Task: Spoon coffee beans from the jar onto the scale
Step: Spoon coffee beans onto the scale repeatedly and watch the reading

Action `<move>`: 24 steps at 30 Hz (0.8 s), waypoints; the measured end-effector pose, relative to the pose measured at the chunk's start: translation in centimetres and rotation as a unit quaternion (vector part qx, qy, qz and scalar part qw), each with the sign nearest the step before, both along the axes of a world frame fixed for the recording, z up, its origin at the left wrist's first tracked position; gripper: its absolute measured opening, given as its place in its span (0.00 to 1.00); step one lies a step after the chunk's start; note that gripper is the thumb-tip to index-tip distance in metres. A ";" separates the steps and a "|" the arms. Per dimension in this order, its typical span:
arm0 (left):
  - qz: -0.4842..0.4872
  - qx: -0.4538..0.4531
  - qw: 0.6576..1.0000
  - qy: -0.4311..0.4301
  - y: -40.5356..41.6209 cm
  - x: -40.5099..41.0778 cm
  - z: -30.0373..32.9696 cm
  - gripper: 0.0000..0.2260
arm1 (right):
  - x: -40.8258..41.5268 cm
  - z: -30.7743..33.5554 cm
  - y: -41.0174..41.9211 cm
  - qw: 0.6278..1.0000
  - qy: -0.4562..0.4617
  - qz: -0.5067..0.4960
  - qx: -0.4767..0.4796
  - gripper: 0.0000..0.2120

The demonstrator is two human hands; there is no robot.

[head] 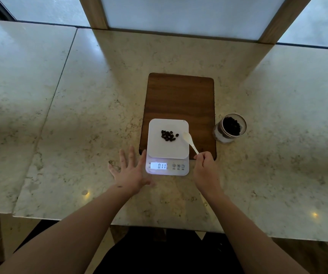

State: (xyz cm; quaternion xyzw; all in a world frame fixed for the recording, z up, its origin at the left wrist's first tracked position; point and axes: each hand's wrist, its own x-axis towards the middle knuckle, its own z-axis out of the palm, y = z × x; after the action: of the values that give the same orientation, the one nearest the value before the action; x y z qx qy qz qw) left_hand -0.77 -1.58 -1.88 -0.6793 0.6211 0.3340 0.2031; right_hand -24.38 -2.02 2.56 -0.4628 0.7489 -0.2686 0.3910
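A white digital scale (155, 147) sits on the near end of a brown wooden board (180, 95); its lit display reads 0.11. A small heap of dark coffee beans (169, 135) lies on the scale's platform. An open glass jar (230, 127) with beans inside stands on the counter right of the board. My right hand (205, 168) grips the handle of a white plastic spoon (189, 141), whose bowl hovers at the platform's right edge and looks empty. My left hand (128, 171) rests flat on the counter, fingers spread, just left of the scale.
The marble counter (80, 115) stretches wide to both sides, with a seam on the left. Wooden window posts (95, 14) rise at the far edge. The counter's near edge runs just below my forearms.
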 end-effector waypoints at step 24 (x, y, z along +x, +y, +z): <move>-0.001 -0.010 1.000 -0.019 -0.3 -0.2 0.1 0.54 | -8.0 4.1 -3.2 0.975 0.075 -0.163 -0.134 0.10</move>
State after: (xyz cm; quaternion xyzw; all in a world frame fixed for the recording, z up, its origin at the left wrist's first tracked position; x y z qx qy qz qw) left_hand -0.96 -1.86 -1.78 -0.6868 0.6212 0.3147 0.2084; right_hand -32.42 -5.20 6.63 -0.4012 0.7988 -0.3910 0.2190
